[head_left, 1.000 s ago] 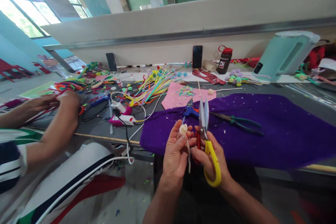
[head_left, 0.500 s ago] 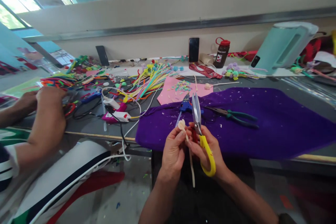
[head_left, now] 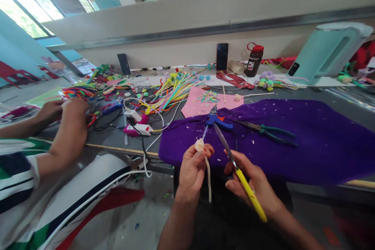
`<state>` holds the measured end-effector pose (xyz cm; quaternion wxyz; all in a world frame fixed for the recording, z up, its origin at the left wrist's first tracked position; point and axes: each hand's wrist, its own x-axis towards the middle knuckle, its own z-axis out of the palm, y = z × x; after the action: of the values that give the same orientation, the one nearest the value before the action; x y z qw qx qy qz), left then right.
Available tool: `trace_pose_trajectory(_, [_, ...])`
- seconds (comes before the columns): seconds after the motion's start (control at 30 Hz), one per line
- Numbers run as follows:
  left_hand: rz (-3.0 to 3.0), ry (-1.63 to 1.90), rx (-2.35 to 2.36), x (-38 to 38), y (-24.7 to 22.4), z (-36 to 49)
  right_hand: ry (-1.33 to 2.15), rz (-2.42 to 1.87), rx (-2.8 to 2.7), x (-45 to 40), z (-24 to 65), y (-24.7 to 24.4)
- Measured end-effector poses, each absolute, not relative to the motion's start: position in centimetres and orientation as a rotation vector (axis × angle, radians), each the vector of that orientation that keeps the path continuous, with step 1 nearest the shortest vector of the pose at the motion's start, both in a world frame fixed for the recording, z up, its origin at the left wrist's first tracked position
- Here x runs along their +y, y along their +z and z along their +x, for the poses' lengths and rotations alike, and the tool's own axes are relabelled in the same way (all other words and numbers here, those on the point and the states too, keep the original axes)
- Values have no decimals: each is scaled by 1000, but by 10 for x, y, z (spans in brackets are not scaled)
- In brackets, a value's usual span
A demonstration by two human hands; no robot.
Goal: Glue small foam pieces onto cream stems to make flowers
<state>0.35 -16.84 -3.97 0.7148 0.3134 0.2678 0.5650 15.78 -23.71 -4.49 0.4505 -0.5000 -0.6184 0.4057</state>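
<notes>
Pale flower-like piece (head_left: 199,145) is pinched btwn thumb & fingers of L hand (head_left: 192,168), its round head held up at the fingertips, its thin stem left hanging below, btwn the two hands. Yellow-handled scissors (head_left: 249,189) are held in R hand (head_left: 254,177), thumb & forefinger apart, grip loose-looking; blades are pointed up & away. Blades are seen edge-on, so whether they're spread can't be told. No contact is shown btwn scissors & piece.

Re progress: head appears to be formed & joined to stem; whether any trimming is left can't be told. Stem isn't being cut at this moment.

Just beyond the hands, purple cloth (head_left: 322,144) is spread, dotted w/ pale scraps. On it, blue glue gun (head_left: 215,120) is set ahead of the hands; whether it's touched by the scissor tips is unclear. Pliers (head_left: 275,134) are laid ahead & to the R of R hand.

Farther out, pink sheet (head_left: 190,106) is strewn w/ pastel clippings (head_left: 209,97); a similar pale piece, stem attached (head_left: 238,97), is placed at its R end, so one more like it seems largely made. Ahead-L of L hand, coloured strips (head_left: 174,93) are heaped. Well L, a co-worker's hands (head_left: 74,105) are kept busy, their work mostly hidden.
</notes>
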Motion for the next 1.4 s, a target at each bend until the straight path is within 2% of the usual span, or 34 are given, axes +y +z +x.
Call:
trace_pose_trajectory(0.47, [625,1147,570,-170,-40,3,1062,-1298,-1640,-239,162,-35])
trace_pose_trajectory(0.87, [619,1098,501,-169,-38,1,687,-1250,-1644,-237,161,-56])
trace_pose_trajectory(1.4, [586,1089,520,-169,-39,3,591,-1319,-1736,-238,159,-53])
